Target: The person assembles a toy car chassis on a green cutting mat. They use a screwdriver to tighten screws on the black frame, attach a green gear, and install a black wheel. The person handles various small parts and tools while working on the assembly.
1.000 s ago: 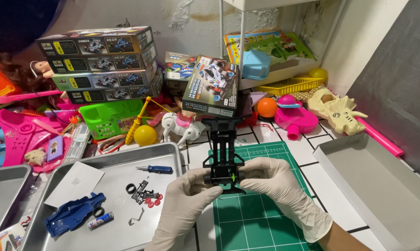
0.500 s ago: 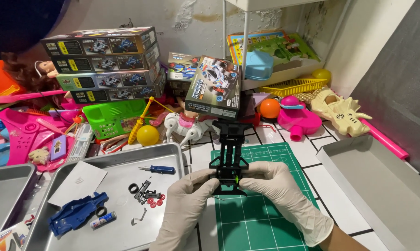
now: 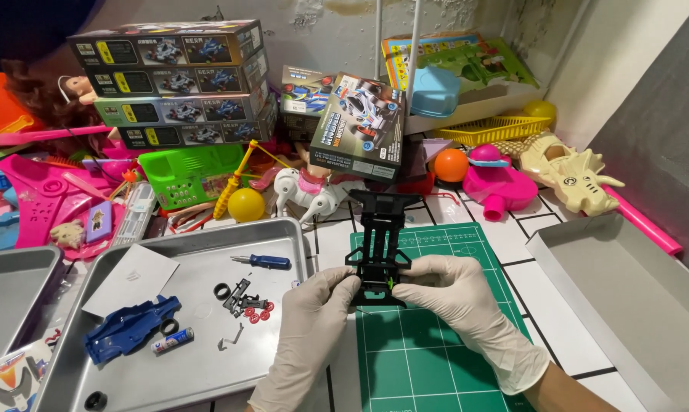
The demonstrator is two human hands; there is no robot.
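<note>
Both my hands wear white gloves and hold a black toy car chassis [image 3: 380, 229] over a green cutting mat [image 3: 428, 336]. My left hand [image 3: 314, 313] grips its near left side. My right hand [image 3: 451, 294] pinches its near right end, where a small green part shows. The chassis points away from me, roughly level. Left of my hands is a metal tray [image 3: 199, 366] holding a blue car body shell [image 3: 127, 328], a battery [image 3: 173, 341], a blue-handled screwdriver [image 3: 262, 261], small black and red parts [image 3: 247, 300] and a white paper sheet [image 3: 131, 278].
A second metal tray [image 3: 9, 286] lies at the far left and an empty grey one [image 3: 626, 297] at the right. Stacked model kit boxes [image 3: 176, 80], one leaning kit box [image 3: 357, 126], a yellow ball [image 3: 247, 204], a toy horse [image 3: 314, 194], a dinosaur toy [image 3: 573, 175] and other plastic toys crowd the back.
The view has shifted slightly; the chassis and both hands stay together over the mat, with my fingers adjusting a little at its near end.
</note>
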